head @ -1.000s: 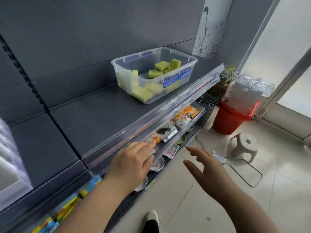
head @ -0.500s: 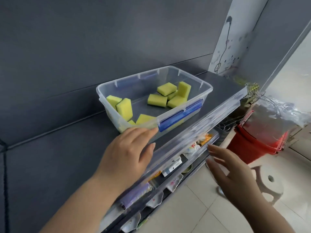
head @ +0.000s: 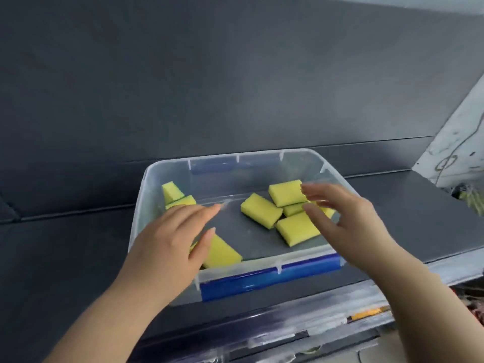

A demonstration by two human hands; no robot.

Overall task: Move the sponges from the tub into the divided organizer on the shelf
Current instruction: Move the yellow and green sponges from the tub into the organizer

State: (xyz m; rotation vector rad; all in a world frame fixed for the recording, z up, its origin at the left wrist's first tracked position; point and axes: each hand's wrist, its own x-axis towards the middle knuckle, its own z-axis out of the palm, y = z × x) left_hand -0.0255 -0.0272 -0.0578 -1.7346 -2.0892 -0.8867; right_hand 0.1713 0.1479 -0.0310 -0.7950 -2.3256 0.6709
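Both hands over the tub [head: 262, 167] of yellow sponges [head: 262, 214] on the shelf [head: 408, 205].
The tub sits near the shelf's front edge, likely for easy reach. Left hand [head: 167, 247], grip flat and empty, partly covers the seven o'clock sponge [head: 222, 254]; right hand [head: 348, 221], grip spread wide, empty, hangs above the two o'clock cluster. No organizer visible.

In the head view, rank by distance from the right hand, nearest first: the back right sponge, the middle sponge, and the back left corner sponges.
1. Back right sponge, at the fingertips of the right hand.
2. Middle sponge, just left of that pile.
3. Back left corner sponges, across the tub, past the left hand.
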